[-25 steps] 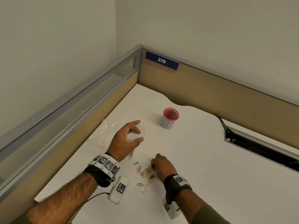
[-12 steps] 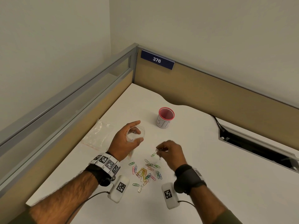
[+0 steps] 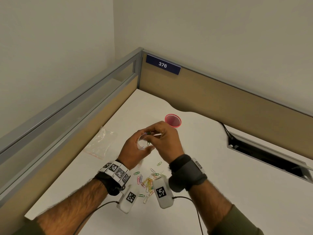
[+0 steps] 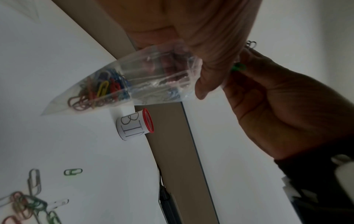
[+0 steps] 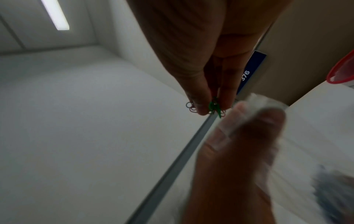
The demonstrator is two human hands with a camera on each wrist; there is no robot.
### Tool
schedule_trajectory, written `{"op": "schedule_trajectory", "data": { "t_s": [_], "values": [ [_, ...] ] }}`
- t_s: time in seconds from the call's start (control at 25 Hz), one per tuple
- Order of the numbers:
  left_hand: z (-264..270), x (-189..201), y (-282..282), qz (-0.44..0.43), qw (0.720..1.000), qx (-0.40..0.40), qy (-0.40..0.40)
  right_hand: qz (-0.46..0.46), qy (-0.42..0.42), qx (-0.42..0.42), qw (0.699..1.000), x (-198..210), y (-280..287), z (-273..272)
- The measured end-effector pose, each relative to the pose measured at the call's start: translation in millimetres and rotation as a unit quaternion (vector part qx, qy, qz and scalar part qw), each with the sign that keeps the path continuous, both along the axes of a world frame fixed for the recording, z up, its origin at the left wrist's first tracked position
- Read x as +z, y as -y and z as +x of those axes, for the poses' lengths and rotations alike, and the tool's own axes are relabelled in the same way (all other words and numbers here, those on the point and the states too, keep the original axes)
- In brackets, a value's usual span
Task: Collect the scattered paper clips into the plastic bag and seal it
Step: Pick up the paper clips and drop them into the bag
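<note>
Head view: left hand (image 3: 135,148) curled round open mouth of clear plastic bag (image 3: 144,143); right hand (image 3: 165,141) at 3 o'clock of it, pinching green paper clips (image 3: 148,134) over the opening. Loose clips (image 3: 149,181), thin coloured wire loops, on white table (image 3: 220,175) at 6 o'clock.

Left wrist view: bag (image 4: 118,84) crinkled, transparent, many coloured clips inside. Red-rimmed cup (image 4: 136,125) behind.

Right wrist view: fingertips (image 5: 201,106) pressed on clips (image 5: 214,106); pale walls, ceiling lamp (image 5: 55,15).
</note>
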State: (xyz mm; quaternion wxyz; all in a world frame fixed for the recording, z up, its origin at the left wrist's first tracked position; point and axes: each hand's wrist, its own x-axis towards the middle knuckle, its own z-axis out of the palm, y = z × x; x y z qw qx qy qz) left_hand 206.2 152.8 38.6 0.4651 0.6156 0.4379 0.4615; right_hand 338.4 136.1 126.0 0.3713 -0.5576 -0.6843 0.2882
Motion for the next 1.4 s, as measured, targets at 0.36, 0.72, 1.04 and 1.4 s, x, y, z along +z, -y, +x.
{"op": "schedule_trajectory", "data": {
  "t_s": [0.36,0.72,1.04,1.4],
  "values": [
    [-5.1,-0.7,0.7,0.002,1.0,-0.004,-0.011,0.045,0.068,-0.001,0.997,12.1,3.3,11.4],
    [-26.9,-2.1,5.4,-0.015,1.0,0.013,-0.002,-0.193,0.276,-0.054,0.94,-122.9,-1.3,79.2],
    [-52.1,1.2,10.0,-0.016,0.999,0.039,0.0,-0.215,0.368,0.065,0.902,-169.0,6.4,56.9],
    [-68.1,-2.6,24.7,-0.022,0.998,0.052,0.015,-0.181,0.314,0.133,0.922,-164.2,17.3,17.4]
  ]
}}
